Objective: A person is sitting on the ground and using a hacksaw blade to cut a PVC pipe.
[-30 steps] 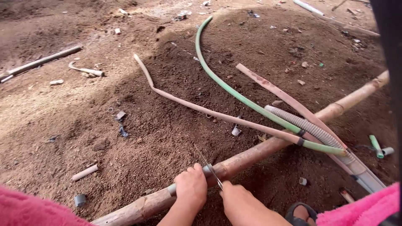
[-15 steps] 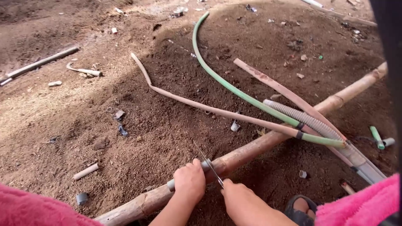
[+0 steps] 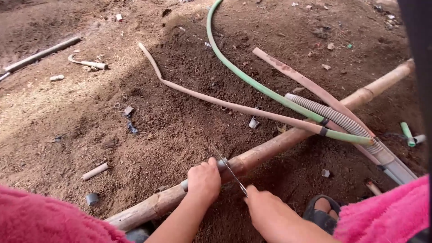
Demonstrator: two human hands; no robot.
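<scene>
Bare brown soil strewn with pipe offcuts forms the floor. The left hand has its fingers wrapped around a bamboo pole lying diagonally on the dirt. The right hand grips a thin saw blade set across the pole. A green hose curves further right.

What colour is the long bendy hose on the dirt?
Green. The hose shows best in the head view.
</scene>
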